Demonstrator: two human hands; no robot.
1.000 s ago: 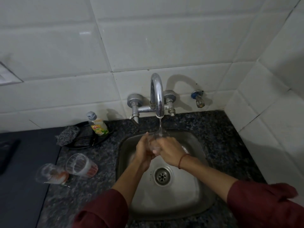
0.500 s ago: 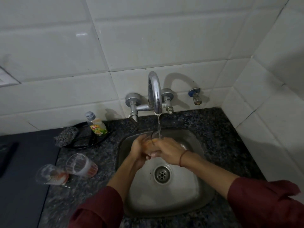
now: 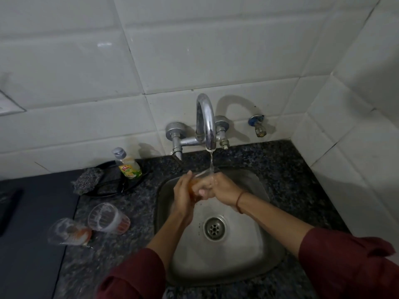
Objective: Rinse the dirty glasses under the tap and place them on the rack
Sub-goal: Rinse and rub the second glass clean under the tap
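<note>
Over the steel sink (image 3: 254, 251) my left hand (image 3: 183, 195) and my right hand (image 3: 222, 187) together hold a clear glass with an orange band (image 3: 192, 186), mostly hidden between my fingers. Its rim tilts up toward the thin stream of water falling from the chrome tap (image 3: 206, 121). Two more dirty glasses lie on their sides on the counter at the left: one with orange stripes (image 3: 109, 217) and one smeared with orange residue (image 3: 69, 231). No rack is in view.
A dish soap bottle (image 3: 127, 164) and a grey scrubber (image 3: 88, 180) rest on a black tray (image 3: 112, 188) behind the lying glasses. A small blue-handled valve (image 3: 258, 126) sticks out of the white tiled wall. Dark granite counter (image 3: 285, 169) surrounds the sink.
My hands have stayed under the stream while turning the glass; its orange band now shows between my fingers. The view has shifted slightly.
</note>
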